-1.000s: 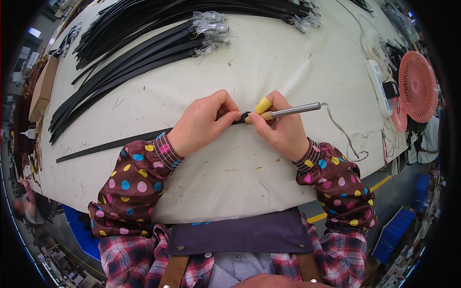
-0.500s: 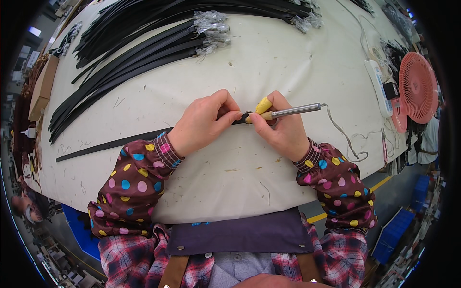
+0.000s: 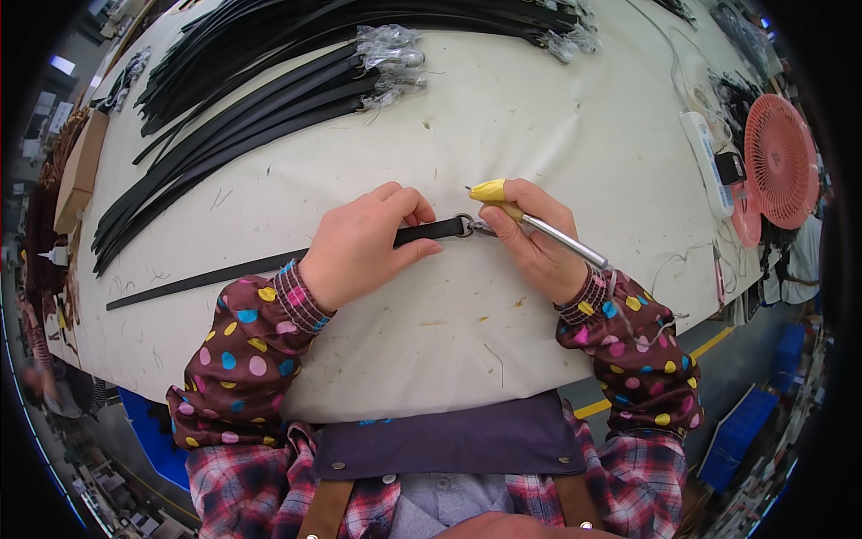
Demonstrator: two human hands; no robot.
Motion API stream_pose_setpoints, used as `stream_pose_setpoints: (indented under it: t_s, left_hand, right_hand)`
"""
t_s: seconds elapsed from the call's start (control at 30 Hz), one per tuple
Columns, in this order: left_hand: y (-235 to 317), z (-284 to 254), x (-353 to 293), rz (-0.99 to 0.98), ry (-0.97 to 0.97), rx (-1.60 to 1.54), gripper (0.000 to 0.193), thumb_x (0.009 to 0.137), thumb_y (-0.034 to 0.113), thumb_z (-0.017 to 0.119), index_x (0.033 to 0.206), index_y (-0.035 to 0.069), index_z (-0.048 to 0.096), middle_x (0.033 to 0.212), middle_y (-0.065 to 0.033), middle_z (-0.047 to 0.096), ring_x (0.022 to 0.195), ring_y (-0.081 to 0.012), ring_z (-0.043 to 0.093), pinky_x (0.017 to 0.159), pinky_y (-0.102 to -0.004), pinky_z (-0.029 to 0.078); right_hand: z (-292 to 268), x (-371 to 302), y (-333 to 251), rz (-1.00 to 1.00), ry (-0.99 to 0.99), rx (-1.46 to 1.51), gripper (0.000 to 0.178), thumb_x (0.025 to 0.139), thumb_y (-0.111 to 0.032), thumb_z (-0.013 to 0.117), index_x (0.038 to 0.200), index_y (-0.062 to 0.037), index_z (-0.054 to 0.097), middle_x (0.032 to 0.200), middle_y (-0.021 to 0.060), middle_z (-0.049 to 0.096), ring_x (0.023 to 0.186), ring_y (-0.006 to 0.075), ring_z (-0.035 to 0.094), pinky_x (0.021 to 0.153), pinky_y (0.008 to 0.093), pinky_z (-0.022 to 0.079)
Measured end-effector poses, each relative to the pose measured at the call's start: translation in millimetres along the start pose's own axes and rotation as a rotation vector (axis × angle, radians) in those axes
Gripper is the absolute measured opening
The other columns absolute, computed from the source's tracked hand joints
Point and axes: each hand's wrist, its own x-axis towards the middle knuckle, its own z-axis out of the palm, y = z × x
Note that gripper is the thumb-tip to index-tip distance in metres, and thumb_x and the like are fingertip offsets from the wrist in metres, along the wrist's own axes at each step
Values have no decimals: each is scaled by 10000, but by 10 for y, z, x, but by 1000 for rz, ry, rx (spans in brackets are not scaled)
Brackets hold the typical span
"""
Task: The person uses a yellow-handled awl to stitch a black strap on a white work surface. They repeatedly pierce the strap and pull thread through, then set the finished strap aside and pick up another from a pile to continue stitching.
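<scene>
A long black strap (image 3: 215, 273) lies across the white table, and my left hand (image 3: 359, 241) pinches it near its right end. That end carries a metal ring (image 3: 463, 225), with a small metal clasp reaching under my right fingers. In my right hand (image 3: 544, 241) is a corded pen-shaped tool (image 3: 567, 241) with a silver barrel and tan grip. A yellow finger cover (image 3: 488, 190) is on my right index finger, and a dark point shows just past it. Whether the right fingers also hold the clasp is hidden.
Bundles of black straps (image 3: 224, 162) with plastic-wrapped ends (image 3: 391, 54) lie at the far left and back. On the right are a white power strip (image 3: 707, 166) and a pink fan (image 3: 781, 162). A cardboard box (image 3: 81, 171) stands at the left edge.
My hands have moved slightly apart, uncovering the ring at the strap's end. The tool has turned in my right hand, its corded end swinging down toward my wrist.
</scene>
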Motion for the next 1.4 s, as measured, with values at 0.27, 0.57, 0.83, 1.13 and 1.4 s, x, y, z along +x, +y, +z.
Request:
stream_pose_setpoints:
  t_s: [0.27, 0.57, 0.83, 1.13, 1.4]
  left_hand:
    - [37, 57, 127, -108, -1, 37, 264, 813, 300, 773, 863, 80, 635, 794, -40, 633, 734, -206, 630, 630, -335, 488]
    - [-2, 76, 94, -175, 107, -79, 199, 864, 223, 730, 851, 46, 641, 697, -48, 605, 614, -167, 564, 588, -299, 466]
    - [31, 75, -115, 4, 49, 112, 164, 869, 219, 711, 877, 83, 620, 848, -54, 628, 751, -224, 627, 650, -336, 496]
    - [1689, -113, -733, 947, -8, -276, 232, 851, 173, 661, 1065, 125, 585, 988, -51, 534, 771, -222, 582, 576, -332, 495]
    - [1131, -341, -838, 1110, -14, -141, 296, 870, 140, 614, 1166, 123, 618, 965, -23, 573, 767, -171, 595, 587, -291, 492]
  right_hand:
    - [9, 19, 43, -150, -59, -221, 187, 837, 42, 683, 1010, -20, 649, 815, 84, 606, 728, 200, 572, 674, 287, 476]
    - [13, 16, 50, -167, -74, -243, 190, 822, 52, 675, 988, -10, 607, 835, 96, 605, 720, 213, 589, 660, 296, 485]
    - [12, 4, 65, -161, -161, -188, 203, 813, -5, 679, 987, -35, 580, 845, 101, 609, 761, 277, 614, 667, 349, 505]
    - [-21, -25, 66, -118, -162, -192, 147, 817, 9, 659, 923, -10, 558, 831, 128, 594, 747, 294, 599, 673, 349, 494]
    - [71, -6, -2, -155, -182, -161, 167, 806, 26, 675, 927, -6, 565, 818, 132, 595, 750, 300, 598, 676, 347, 495]
